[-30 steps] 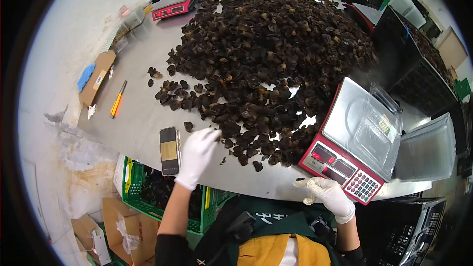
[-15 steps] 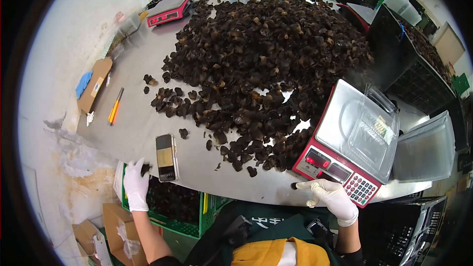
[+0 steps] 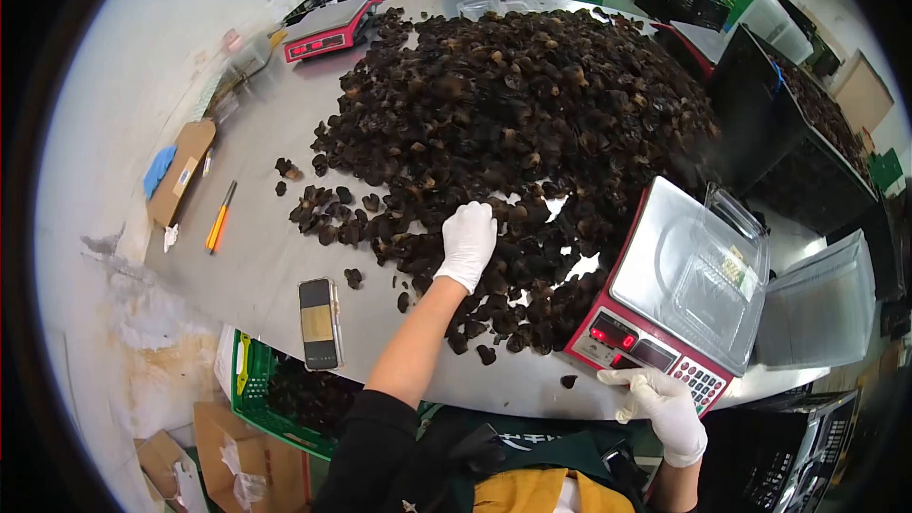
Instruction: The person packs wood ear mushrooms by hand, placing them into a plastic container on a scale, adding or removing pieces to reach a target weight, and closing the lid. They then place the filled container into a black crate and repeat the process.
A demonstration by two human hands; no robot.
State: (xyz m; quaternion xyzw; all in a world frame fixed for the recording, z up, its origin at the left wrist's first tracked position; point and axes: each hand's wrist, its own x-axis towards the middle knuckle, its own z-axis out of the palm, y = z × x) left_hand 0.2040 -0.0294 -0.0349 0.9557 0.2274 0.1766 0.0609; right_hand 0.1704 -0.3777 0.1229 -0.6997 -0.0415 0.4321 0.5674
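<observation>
The left hand [image 3: 469,242] has its back to me, so its fingertips are lost against the dark heap [image 3: 541,85]; in fairness, I can't say whether they pinch a piece. The right hand [image 3: 670,418] covers part of the near scale's [image 3: 655,247] front edge. Print on the label [image 3: 736,271] is too small to read, likewise the phone's [image 3: 320,323] screen. The tabletop hides part of the green crate [image 3: 249,410]. The yellow cloth [image 3: 518,494] is cut off at the bottom.
</observation>
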